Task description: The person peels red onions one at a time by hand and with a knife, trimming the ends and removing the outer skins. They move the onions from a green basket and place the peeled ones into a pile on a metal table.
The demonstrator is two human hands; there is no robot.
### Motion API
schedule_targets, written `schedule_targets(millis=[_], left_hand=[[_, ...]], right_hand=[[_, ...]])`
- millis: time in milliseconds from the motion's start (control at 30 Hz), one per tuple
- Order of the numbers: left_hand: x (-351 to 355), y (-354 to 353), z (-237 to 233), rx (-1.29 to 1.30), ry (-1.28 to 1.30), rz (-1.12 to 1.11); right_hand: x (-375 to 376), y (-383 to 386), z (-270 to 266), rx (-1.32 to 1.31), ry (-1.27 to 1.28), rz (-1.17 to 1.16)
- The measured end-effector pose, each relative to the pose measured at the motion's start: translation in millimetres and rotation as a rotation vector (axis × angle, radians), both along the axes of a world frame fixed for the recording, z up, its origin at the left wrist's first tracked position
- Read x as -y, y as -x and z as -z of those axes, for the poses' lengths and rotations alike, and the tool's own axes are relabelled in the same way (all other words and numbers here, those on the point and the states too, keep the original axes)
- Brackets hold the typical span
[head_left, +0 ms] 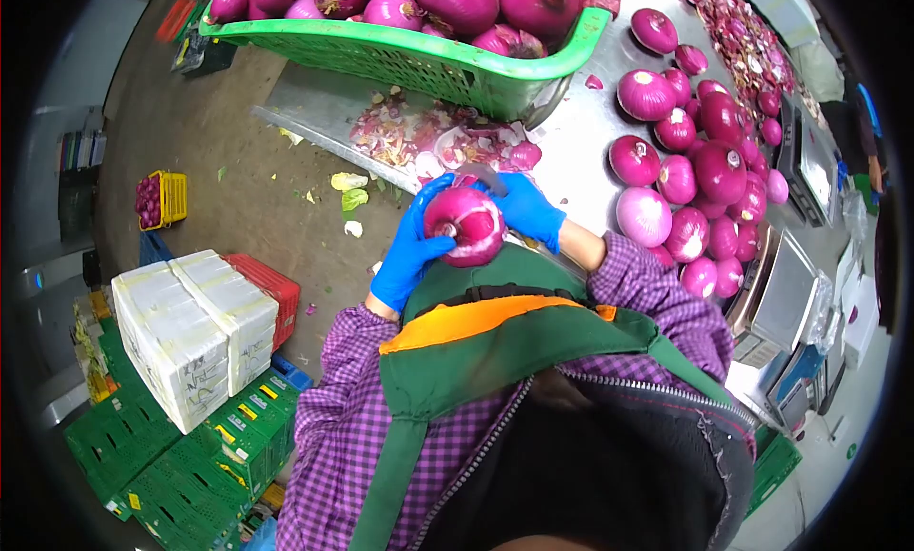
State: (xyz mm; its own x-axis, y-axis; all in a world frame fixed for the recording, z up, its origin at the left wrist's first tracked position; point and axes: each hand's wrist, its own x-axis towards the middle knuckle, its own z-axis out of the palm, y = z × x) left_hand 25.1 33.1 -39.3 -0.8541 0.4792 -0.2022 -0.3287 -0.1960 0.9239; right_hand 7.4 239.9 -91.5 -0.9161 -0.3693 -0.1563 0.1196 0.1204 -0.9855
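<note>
In front of my apron, my left hand (411, 251), in a blue glove, is closed around a large red onion (466, 229). The onion's skin is purple, with a pale band on its side. My right hand (529, 208), also gloved in blue, is curled at the onion's upper right. A small dark blade-like tool (491, 180) shows at its fingers, blurred and partly hidden. Just beyond both hands, loose onion skins (447, 144) lie on the metal table (581, 132).
A green basket (457, 61) heaped with red onions stands at the table's far side. Several peeled onions (719, 170) are piled on the right, near scales (809, 161) and a heap of skins (743, 42). White foam boxes (195, 332) sit on green crates (190, 475) at left.
</note>
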Motion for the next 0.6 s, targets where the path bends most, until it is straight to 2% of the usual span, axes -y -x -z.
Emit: schedule_targets(millis=[33, 67, 100, 200, 267, 300, 367, 433, 500, 533, 600], left_hand=[[2, 0, 5, -0.005, 0.003, -0.012], [5, -2, 9, 0.231, -0.133, -0.115], [8, -3, 11, 0.466, -0.267, -0.212], [8, 0, 3, 0.342, -0.274, -0.112], [8, 2, 0, 0.284, -0.218, -0.014], [7, 1, 1, 0.287, -0.219, -0.012], [5, 0, 3, 0.308, -0.082, 0.01], [5, 1, 2, 0.348, -0.079, 0.02], [5, 3, 5, 0.179, -0.015, 0.127], [4, 2, 4, 0.184, -0.017, 0.126], [3, 4, -4, -0.094, 0.091, 0.279]], right_hand=[[-3, 4, -9, 0.105, 0.099, 0.062], [-10, 9, -5, 0.093, 0.253, 0.1], [-18, 17, -3, 0.055, 0.325, 0.042], [-23, 29, -46, 0.08, 0.233, -0.062], [-20, 31, -78, -0.132, 0.022, -0.291], [-21, 33, -85, -0.129, 0.021, -0.29], [-21, 39, -90, -0.185, -0.279, -0.533], [-18, 37, -83, -0.195, -0.312, -0.55], [-15, 31, -94, -0.232, -0.412, -0.551], [-14, 32, -78, -0.227, -0.411, -0.553], [-13, 36, -34, -0.1, -0.457, -0.403]])
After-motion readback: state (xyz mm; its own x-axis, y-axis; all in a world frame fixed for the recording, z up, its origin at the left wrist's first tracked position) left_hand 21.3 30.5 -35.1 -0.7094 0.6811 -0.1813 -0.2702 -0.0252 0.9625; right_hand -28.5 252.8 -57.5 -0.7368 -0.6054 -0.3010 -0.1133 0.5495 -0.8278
